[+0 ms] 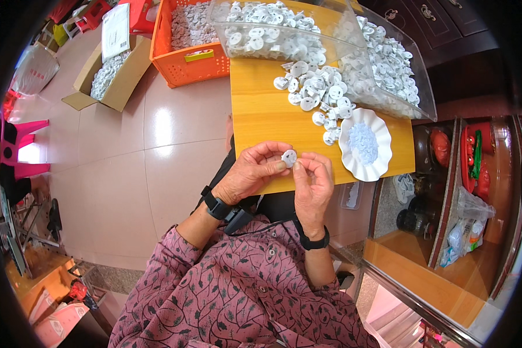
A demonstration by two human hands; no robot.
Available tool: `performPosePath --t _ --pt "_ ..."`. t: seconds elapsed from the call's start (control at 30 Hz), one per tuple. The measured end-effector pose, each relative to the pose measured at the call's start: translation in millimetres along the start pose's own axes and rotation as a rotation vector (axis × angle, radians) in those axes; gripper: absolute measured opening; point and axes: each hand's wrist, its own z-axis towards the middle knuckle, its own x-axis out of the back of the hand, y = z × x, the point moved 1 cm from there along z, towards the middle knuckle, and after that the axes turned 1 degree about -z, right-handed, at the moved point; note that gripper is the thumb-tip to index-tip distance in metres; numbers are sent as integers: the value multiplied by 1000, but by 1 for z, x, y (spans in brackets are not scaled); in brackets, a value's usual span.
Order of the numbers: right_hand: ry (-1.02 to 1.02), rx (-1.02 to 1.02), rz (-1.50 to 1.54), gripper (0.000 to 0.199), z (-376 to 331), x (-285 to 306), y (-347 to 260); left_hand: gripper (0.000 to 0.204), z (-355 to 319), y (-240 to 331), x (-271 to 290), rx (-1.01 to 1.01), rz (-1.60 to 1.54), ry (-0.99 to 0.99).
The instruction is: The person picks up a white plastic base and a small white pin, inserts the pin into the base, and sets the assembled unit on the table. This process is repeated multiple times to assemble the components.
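Over the front edge of the yellow wooden table (252,104), my two hands come together around one small round white plastic piece (289,158). My left hand (252,171) pinches it between thumb and fingers from the left. From the right, the closed fingertips of my right hand (313,184) touch its lower edge; whether they hold a smaller part is hidden. A loose pile of similar white pieces (314,87) lies beyond my hands. To the right of them stands a white scalloped dish (383,132) with many tiny pale blue parts (362,143).
Clear plastic bins (383,104) full of white pieces stand at the table's back. Left of the table are an orange crate (200,71) and an open cardboard box (122,95), both holding pieces. An open-shelved cabinet (409,261) with bags and shoes is at the right.
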Motion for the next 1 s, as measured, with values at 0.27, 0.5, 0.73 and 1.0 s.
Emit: performPosePath --t 0.27,0.5,0.73,1.0 --pt "-2 3 -15 8 0 -1 0 33 0 -2 0 -9 -19 -4" --pt "-13 68 -163 9 0 -2 -6 34 0 -3 2 -27 12 0" --pt "-26 94 -204 10 0 -2 -8 34 0 -3 2 -37 19 -6" --pt "-49 127 -242 9 0 -1 -11 34 -1 -3 3 -14 70 -2"
